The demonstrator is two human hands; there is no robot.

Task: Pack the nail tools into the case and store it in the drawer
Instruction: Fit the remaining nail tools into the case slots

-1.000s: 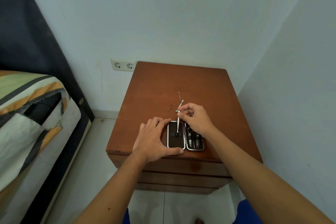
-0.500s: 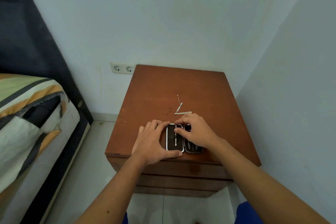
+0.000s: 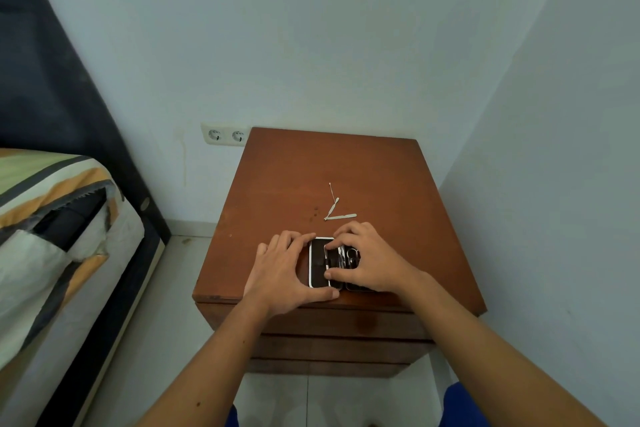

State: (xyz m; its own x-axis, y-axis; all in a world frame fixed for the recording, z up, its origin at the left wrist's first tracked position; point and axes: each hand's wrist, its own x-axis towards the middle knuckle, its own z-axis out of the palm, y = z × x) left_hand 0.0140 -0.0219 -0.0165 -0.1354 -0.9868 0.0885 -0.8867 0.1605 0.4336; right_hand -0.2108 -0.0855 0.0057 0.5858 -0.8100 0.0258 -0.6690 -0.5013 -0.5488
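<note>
An open black nail-tool case (image 3: pixel 318 263) with a silver rim lies near the front edge of a brown wooden nightstand (image 3: pixel 377 170). My left hand (image 3: pixel 282 270) rests flat against the case's left side, thumb along its front edge. My right hand (image 3: pixel 367 258) covers the right half, its fingertips pressing a thin metal tool (image 3: pixel 327 262) down in the left half. Scissors (image 3: pixel 351 255) show between my fingers. Two flat metal tools (image 3: pixel 341 216) and a thin pointed pick (image 3: pixel 332 191) lie loose on the wood behind the case.
The nightstand's drawer fronts (image 3: pixel 339 333) are shut below the top. A bed with a striped cover (image 3: pixel 52 232) stands at the left, a double wall socket (image 3: pixel 225 135) behind, and a wall close on the right.
My right hand came down from the loose tools to the case, bringing a thin tool that now lies in the left half. The left hand stayed on the case.
</note>
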